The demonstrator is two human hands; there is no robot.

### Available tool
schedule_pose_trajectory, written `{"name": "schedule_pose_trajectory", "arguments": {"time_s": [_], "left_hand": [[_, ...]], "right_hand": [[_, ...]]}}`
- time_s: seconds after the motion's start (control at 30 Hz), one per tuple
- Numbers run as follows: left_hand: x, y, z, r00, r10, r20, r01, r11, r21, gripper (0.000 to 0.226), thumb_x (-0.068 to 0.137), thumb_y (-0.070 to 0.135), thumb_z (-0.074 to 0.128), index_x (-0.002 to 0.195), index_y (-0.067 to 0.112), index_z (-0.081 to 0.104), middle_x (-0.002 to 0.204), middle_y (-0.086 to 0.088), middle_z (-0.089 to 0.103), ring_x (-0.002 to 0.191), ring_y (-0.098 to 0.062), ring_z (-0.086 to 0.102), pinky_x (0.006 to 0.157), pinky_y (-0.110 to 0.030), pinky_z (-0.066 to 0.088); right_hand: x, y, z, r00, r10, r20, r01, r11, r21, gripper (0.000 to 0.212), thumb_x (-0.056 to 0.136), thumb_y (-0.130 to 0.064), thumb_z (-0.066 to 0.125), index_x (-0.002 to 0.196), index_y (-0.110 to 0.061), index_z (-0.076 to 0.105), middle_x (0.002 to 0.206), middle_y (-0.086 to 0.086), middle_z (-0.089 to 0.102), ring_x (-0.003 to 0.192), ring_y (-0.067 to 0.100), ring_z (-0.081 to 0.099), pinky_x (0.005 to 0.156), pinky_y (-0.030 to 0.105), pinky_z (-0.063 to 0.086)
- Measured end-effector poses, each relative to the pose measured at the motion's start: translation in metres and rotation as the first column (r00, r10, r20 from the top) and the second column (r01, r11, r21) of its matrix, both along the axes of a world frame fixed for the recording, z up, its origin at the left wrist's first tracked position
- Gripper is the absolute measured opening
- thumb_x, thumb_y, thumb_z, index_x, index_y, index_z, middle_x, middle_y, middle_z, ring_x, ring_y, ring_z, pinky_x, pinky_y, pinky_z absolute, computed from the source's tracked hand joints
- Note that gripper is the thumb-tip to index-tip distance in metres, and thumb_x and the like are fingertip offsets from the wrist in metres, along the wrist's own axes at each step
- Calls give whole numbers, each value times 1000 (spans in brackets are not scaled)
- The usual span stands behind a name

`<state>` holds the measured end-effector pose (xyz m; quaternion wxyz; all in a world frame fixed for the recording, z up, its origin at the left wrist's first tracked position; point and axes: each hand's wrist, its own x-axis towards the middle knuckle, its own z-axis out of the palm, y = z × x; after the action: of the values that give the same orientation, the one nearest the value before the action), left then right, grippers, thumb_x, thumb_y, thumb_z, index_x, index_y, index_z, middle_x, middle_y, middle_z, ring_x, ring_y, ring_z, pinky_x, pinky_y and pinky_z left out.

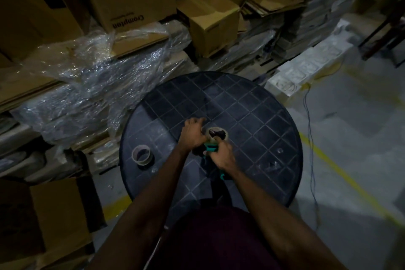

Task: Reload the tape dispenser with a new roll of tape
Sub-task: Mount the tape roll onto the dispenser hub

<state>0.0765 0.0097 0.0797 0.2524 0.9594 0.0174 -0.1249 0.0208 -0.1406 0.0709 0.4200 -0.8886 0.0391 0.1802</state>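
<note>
Your right hand grips the dispenser; your left hand pinches beside the roll. Thread tape squarely.

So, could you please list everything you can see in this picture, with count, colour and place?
table: one, dark round top with a grid pattern, centre.
tape dispenser: one, teal and dark, over the table, gripped by both hands.
tape roll: one, tan, seated on the dispenser.
empty tape core: one, tan, on the table's left edge.
cardboard boxes: many, brown, stacked behind and to the left.
plastic wrap: clear, crumpled, over flat cardboard at left.
foam packing: white, on the floor at right.
cable: one, thin, on the floor at right.
left hand: grips the dispenser beside the roll.
right hand: grips the dispenser's handle.
</note>
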Motion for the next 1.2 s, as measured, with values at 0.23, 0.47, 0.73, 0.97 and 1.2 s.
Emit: {"name": "schedule_pose_trajectory", "arguments": {"time_s": [0.23,0.47,0.73,0.97,1.2], "left_hand": [[5,16,12,983,-161,-91,167,984,63,62,50,55,68,97,25,43,106,-13,67,96,-35,66,75,-41,55],[-9,19,17,979,-189,-79,191,982,15,41,71,39,78,100,12,68,97,-8,72,87,-25,68,73,-35,56],[-19,21,16,989,-150,1,149,979,140,52,58,66,73,88,24,70,88,0,73,79,-22,67,71,-33,55],[-14,19,-1,985,-173,-8,173,978,118,44,62,56,74,87,20,68,88,-3,74,83,-24,70,76,-35,57],[-15,17,-8,994,-100,-52,97,994,-56,35,56,39,83,83,20,73,83,0,74,76,-16,69,71,-36,62]], "right_hand": [[-3,4,9,972,219,83,-208,971,-117,77,71,-33,81,137,-15,46,130,11,56,115,27,57,93,37,50],[-3,-1,4,965,255,60,-248,963,-110,79,61,-37,84,133,-23,53,124,3,63,106,20,62,90,35,54],[-4,-2,3,963,264,48,-258,961,-101,63,61,-32,86,117,-21,58,110,-2,66,96,15,64,82,33,56],[-5,-6,1,963,265,42,-259,958,-120,63,59,-36,86,115,-25,59,108,-1,67,94,14,64,79,32,56],[-7,-8,1,967,252,40,-245,961,-128,68,59,-39,84,119,-27,55,114,0,65,99,17,64,85,37,57]]}}
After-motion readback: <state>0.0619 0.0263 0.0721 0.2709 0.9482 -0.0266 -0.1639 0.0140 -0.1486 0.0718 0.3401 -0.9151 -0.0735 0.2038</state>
